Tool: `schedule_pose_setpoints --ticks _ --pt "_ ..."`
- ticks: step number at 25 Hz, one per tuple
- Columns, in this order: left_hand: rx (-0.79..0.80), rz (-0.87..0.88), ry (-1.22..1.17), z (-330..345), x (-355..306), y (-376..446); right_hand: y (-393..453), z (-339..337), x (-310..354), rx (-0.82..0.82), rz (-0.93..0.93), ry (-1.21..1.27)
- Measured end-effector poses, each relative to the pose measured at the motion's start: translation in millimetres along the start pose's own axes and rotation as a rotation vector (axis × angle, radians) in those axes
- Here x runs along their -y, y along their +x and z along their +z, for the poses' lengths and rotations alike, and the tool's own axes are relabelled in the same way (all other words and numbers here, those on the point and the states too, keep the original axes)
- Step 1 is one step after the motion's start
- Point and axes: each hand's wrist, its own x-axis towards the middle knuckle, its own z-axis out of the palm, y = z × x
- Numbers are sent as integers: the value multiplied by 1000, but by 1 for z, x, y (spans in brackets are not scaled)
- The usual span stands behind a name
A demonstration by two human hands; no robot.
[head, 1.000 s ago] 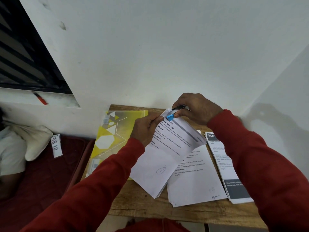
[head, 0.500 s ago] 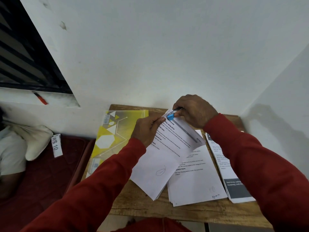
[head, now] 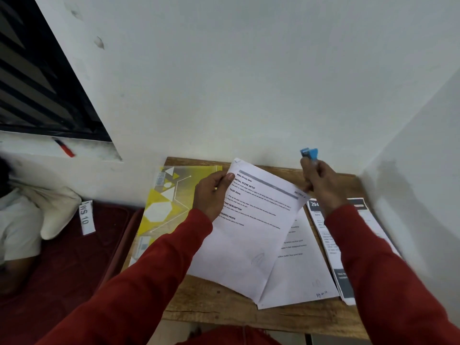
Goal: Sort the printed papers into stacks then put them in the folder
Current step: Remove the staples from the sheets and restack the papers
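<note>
My left hand (head: 211,192) grips the upper left edge of a printed paper set (head: 251,227), thumb on top, holding it tilted over the wooden table (head: 224,310). My right hand (head: 321,180) is raised to the right of that set and holds a small blue stapler (head: 308,153), apart from the paper. Under the held set lies a second paper stack (head: 301,275). A third stack with dark header bars (head: 331,245) lies at the right, partly hidden by my right sleeve. The yellow folder (head: 164,207) lies flat at the table's left.
White walls close off the table at the back and right. Left of the table is a dark red mattress (head: 62,265) with a pillow (head: 57,207), a white "WS 10" tag (head: 86,217) and part of a person lying there. A red pen (head: 65,148) lies on the window ledge.
My right hand has lifted the blue stapler off the top corner of the held papers and moved it up and to the right. My left hand still holds the set.
</note>
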Motion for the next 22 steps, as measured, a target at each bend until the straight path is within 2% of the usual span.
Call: schedule_pose_setpoints --ticks 2,4,7,12,15,17,20,22 --pt "-9 -21 -23 1 0 0 -12 1 -20 -210 66 33" --pt "-17 -28 -50 0 -1 2 -20 3 -35 -363 134 219" --pt "-38 -63 -112 -2 -3 3 -26 10 -61 -253 255 346" --pt "-153 -225 -234 -6 2 9 -37 26 -69 -62 314 594" --pt "-191 -298 -230 -14 16 8 -41 27 -71 43 278 430" --pt "-185 -334 -217 -18 20 5 -43 30 -75 23 284 366" --pt "-96 -426 -295 -21 26 -5 -43 38 -71 -54 285 486" --pt "-10 -422 -189 -25 38 -22 -41 42 -69 -100 283 545"
